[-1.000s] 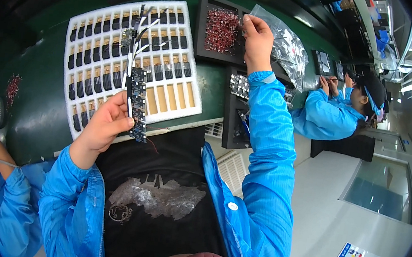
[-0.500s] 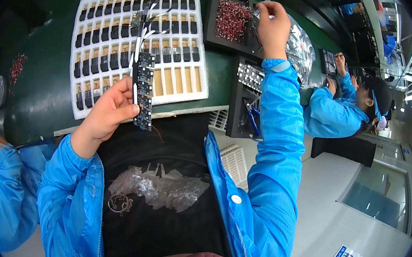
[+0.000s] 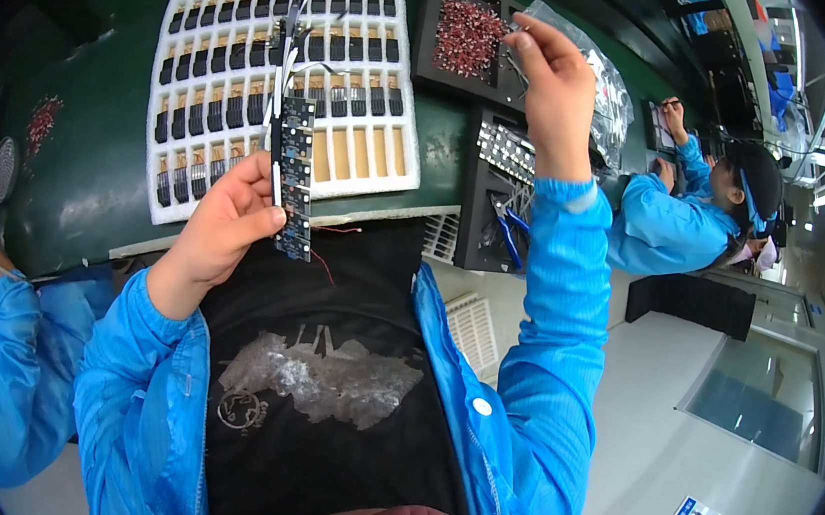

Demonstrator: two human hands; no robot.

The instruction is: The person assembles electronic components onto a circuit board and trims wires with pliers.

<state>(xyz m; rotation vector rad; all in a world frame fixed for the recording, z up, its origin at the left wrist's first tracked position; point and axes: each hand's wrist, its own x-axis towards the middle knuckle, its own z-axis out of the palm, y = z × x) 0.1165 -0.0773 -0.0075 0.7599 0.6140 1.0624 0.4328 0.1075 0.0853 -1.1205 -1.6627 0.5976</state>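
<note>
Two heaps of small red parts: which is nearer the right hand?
The heap in the black tray, beside the right hand; the other heap lies on the green tabletop, far left.

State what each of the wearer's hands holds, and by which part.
Left hand: the dark circuit board, held at its left edge, near the lower end. Right hand: whether it holds anything cannot be told.

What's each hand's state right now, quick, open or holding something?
Left hand: closed, holding the black circuit board.
Right hand: beside the small red parts; open or gripping, cannot tell.
</note>
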